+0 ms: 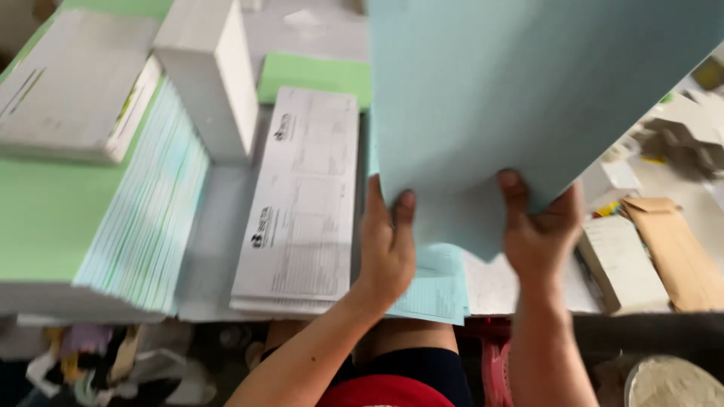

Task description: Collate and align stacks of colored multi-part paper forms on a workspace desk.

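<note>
Keep your left hand (pixel 388 241) and right hand (pixel 539 230) pinched evenly on the blue sheets (pixel 520 98), bottom edges squared.

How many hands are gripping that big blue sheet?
2. The left hand pinches the blue sheet at its lower edge; the right hand grips the same edge just beside it. No other hands show.

Large pale-blue sheet (pixel 528 90) raised, tilted, gripped at bottom edge
</note>
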